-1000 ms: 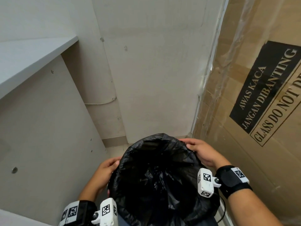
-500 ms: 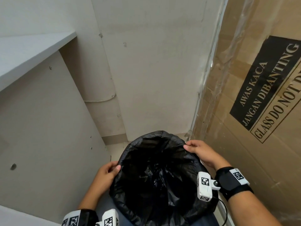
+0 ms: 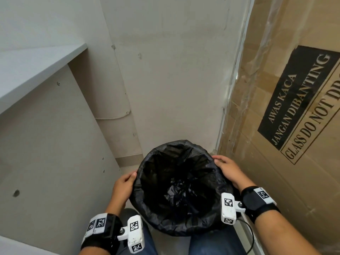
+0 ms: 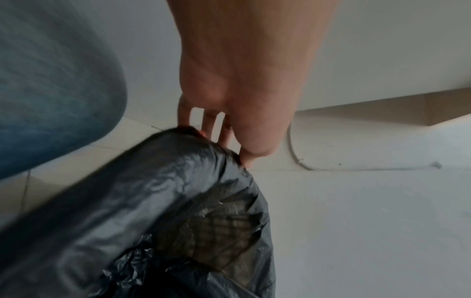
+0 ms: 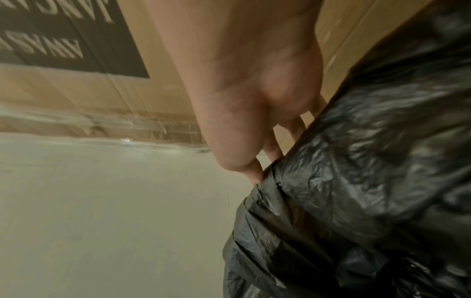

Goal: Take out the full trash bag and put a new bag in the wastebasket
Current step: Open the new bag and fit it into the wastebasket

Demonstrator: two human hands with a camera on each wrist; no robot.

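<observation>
A black trash bag (image 3: pixel 180 190) lines the wastebasket on the floor, its mouth spread round and folded over the rim. The basket's mesh wall (image 4: pixel 216 227) shows through the thin plastic in the left wrist view. My left hand (image 3: pixel 125 183) holds the left side of the rim, thumb on top and fingers outside on the bag's fold (image 4: pixel 153 191). My right hand (image 3: pixel 226 168) holds the right side of the rim. In the right wrist view its thumb and fingers (image 5: pixel 275 153) pinch the bag's fold (image 5: pixel 369 161). Crumpled plastic lies at the bottom; the contents are too dark to make out.
A tall cardboard box (image 3: pixel 276 126) marked "GLASS DO NOT DROP" stands close on the right. A white shelf (image 3: pixel 36 67) and its side panel close in the left. A wall with a thin cable (image 3: pixel 114 117) lies behind. My jeans-clad legs (image 3: pixel 211 243) are at the near side.
The bag's mouth has become rounder and tauter over the rim. Both hands stay at the sides of the rim, having shifted only slightly.
</observation>
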